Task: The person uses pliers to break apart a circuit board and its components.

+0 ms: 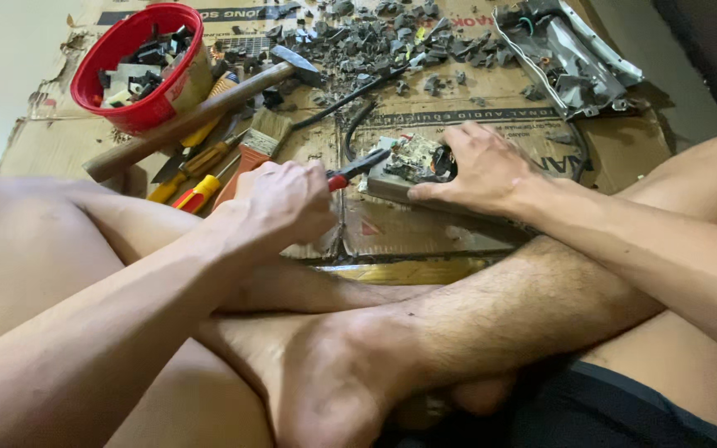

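Bowl left of hammer, circuit board on cardboard

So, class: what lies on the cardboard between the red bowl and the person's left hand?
In the head view, a wooden-handled hammer, a paintbrush and yellow-handled screwdrivers lie between the red bowl and the left hand.

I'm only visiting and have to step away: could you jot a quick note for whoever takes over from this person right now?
Left hand: closed on red-handled pliers, tips at the circuit board.
Right hand: pressing the board down on the cardboard.
Nearby: hammer, brush, yellow screwdrivers, red bowl of parts.
Done: many grey pieces already lie loose.
Left: parts still sit on the board.
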